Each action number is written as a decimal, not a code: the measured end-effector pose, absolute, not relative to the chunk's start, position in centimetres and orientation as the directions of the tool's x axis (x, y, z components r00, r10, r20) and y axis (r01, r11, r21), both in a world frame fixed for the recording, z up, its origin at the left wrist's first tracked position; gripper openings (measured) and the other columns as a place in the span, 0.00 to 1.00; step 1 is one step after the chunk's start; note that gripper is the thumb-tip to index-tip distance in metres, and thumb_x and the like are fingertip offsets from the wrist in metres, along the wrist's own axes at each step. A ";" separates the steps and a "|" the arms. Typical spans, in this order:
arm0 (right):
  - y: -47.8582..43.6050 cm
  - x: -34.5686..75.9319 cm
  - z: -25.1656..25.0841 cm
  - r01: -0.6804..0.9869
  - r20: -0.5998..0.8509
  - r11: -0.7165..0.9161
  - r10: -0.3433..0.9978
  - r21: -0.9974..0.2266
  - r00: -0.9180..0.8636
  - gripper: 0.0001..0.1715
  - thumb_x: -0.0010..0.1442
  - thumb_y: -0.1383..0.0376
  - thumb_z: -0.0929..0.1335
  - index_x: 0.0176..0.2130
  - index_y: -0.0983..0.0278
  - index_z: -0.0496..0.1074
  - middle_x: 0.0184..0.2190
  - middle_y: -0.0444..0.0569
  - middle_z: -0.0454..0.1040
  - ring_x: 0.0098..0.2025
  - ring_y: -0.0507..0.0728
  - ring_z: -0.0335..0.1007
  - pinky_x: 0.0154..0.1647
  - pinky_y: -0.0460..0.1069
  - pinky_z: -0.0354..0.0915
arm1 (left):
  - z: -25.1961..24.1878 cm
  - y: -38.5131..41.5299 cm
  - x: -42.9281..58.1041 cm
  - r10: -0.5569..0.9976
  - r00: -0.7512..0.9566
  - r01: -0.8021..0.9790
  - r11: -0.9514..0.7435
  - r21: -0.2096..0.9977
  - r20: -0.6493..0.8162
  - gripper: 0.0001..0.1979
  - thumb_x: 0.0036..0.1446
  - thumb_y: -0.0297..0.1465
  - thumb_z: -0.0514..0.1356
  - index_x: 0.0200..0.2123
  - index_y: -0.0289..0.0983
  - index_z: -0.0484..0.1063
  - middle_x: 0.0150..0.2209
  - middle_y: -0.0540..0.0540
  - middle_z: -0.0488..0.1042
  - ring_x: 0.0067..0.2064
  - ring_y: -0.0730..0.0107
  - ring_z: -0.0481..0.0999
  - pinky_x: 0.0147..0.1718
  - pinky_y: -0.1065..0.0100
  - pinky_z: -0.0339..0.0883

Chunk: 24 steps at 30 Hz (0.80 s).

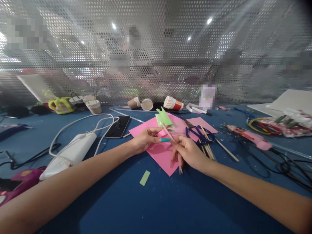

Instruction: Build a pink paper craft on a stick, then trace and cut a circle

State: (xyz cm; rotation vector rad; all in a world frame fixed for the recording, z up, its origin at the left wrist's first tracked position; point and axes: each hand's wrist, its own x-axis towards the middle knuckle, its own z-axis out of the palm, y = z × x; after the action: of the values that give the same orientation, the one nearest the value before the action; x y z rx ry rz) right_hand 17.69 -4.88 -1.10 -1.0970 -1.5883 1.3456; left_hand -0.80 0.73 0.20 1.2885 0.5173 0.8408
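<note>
My left hand (145, 140) is closed in a pinch, with a bit of pink paper (162, 133) between finger and thumb. A long teal shape at its thumb tip looks like a nail. Opposite it, my right hand (189, 151) grips a thin wooden stick (166, 130), which slants up and left past the left fingertips. Both hands are over pink paper sheets (158, 152) on the blue table. Just behind the fingers stands a cut piece of light green paper (163, 117); whether it touches the stick I cannot tell.
Blue-handled scissors (211, 138) and several wooden sticks (227, 150) lie right of the sheets. A green paper strip (145, 178) is in front. Left are a phone (118, 127) and a white power bank (70, 154) with cable. A pink glue gun (253, 138) and paper cups (172, 103) lie farther off.
</note>
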 end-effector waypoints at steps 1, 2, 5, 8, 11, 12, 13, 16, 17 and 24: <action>-4.9 17.7 -1.1 0.133 0.024 0.072 0.944 -0.989 -0.329 0.18 0.62 0.50 0.62 0.31 0.62 0.57 0.16 0.44 0.74 0.09 0.49 0.62 0.09 0.43 0.57 | 0.3 0.7 -0.8 0.781 0.614 -0.253 0.060 0.966 0.112 0.20 0.38 0.23 0.70 0.39 0.37 0.79 0.57 0.42 0.68 0.57 0.57 0.68 0.44 0.71 0.69; -4.9 17.6 -1.0 0.136 0.026 0.074 0.946 -0.988 -0.323 0.18 0.62 0.51 0.62 0.31 0.62 0.57 0.16 0.44 0.73 0.09 0.49 0.62 0.09 0.43 0.57 | 0.3 0.6 -0.8 0.777 0.620 -0.254 0.067 0.965 0.110 0.20 0.38 0.23 0.70 0.39 0.37 0.79 0.57 0.42 0.68 0.57 0.57 0.68 0.44 0.71 0.69; -5.0 17.6 -1.0 0.135 0.048 0.095 0.947 -0.986 -0.317 0.17 0.62 0.52 0.62 0.31 0.62 0.57 0.16 0.44 0.73 0.09 0.48 0.62 0.09 0.42 0.56 | 0.3 0.6 -0.7 0.777 0.622 -0.256 0.079 0.963 0.101 0.20 0.37 0.23 0.70 0.39 0.37 0.79 0.56 0.42 0.70 0.55 0.58 0.70 0.45 0.71 0.69; -5.1 17.6 -1.2 0.130 0.082 0.130 0.942 -0.983 -0.325 0.16 0.63 0.53 0.61 0.31 0.62 0.57 0.16 0.44 0.74 0.09 0.48 0.63 0.09 0.42 0.57 | 0.2 0.6 -0.6 0.793 0.604 -0.251 0.097 0.963 0.077 0.22 0.38 0.23 0.70 0.41 0.37 0.78 0.51 0.42 0.74 0.51 0.60 0.74 0.46 0.69 0.68; -5.2 17.6 -1.4 0.141 0.105 0.156 0.944 -0.978 -0.311 0.16 0.63 0.54 0.61 0.31 0.62 0.57 0.16 0.44 0.74 0.09 0.48 0.63 0.10 0.42 0.58 | 0.2 0.6 -0.5 0.803 0.594 -0.228 0.111 0.967 0.048 0.24 0.39 0.25 0.70 0.44 0.35 0.77 0.47 0.42 0.77 0.49 0.61 0.75 0.49 0.66 0.66; -5.2 17.6 -1.4 0.146 0.108 0.159 0.946 -0.977 -0.306 0.16 0.63 0.54 0.61 0.31 0.62 0.58 0.16 0.44 0.74 0.09 0.48 0.63 0.10 0.42 0.58 | 0.3 0.5 -0.4 0.804 0.592 -0.223 0.107 0.969 0.048 0.23 0.39 0.25 0.70 0.43 0.35 0.77 0.47 0.42 0.77 0.49 0.61 0.75 0.51 0.66 0.65; -5.3 17.6 -1.5 0.150 0.108 0.159 0.947 -0.976 -0.301 0.16 0.63 0.54 0.61 0.31 0.62 0.58 0.16 0.44 0.74 0.09 0.48 0.63 0.10 0.42 0.58 | 0.3 0.5 -0.4 0.805 0.590 -0.220 0.100 0.970 0.051 0.22 0.39 0.26 0.70 0.42 0.35 0.77 0.47 0.42 0.77 0.50 0.61 0.75 0.52 0.65 0.64; -5.3 17.6 -1.6 0.158 0.098 0.151 0.949 -0.976 -0.301 0.15 0.63 0.54 0.61 0.32 0.62 0.58 0.17 0.43 0.74 0.09 0.48 0.63 0.10 0.41 0.58 | 0.3 0.4 -0.3 0.801 0.596 -0.212 0.082 0.974 0.062 0.20 0.38 0.27 0.71 0.39 0.36 0.78 0.50 0.42 0.75 0.51 0.61 0.73 0.54 0.63 0.62; -5.2 17.6 -1.6 0.160 0.093 0.147 0.948 -0.976 -0.304 0.15 0.63 0.54 0.61 0.32 0.62 0.58 0.17 0.43 0.74 0.09 0.48 0.63 0.10 0.41 0.58 | 0.3 0.5 -0.3 0.797 0.601 -0.209 0.078 0.975 0.065 0.19 0.38 0.27 0.71 0.38 0.36 0.79 0.50 0.41 0.75 0.52 0.61 0.73 0.54 0.63 0.62; -5.2 17.5 -1.4 0.188 0.095 0.154 0.953 -0.970 -0.289 0.15 0.63 0.55 0.61 0.32 0.62 0.58 0.16 0.42 0.73 0.09 0.47 0.61 0.09 0.41 0.57 | 0.1 0.7 -0.5 0.777 0.620 -0.205 0.030 0.978 0.106 0.16 0.38 0.28 0.71 0.35 0.36 0.79 0.54 0.41 0.72 0.57 0.57 0.68 0.56 0.61 0.59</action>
State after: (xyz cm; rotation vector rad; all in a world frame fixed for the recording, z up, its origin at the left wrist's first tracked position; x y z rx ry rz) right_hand 17.52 -5.24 -1.40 -1.1179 -1.6327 1.2071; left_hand -0.53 0.74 0.11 1.3363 0.5415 0.8165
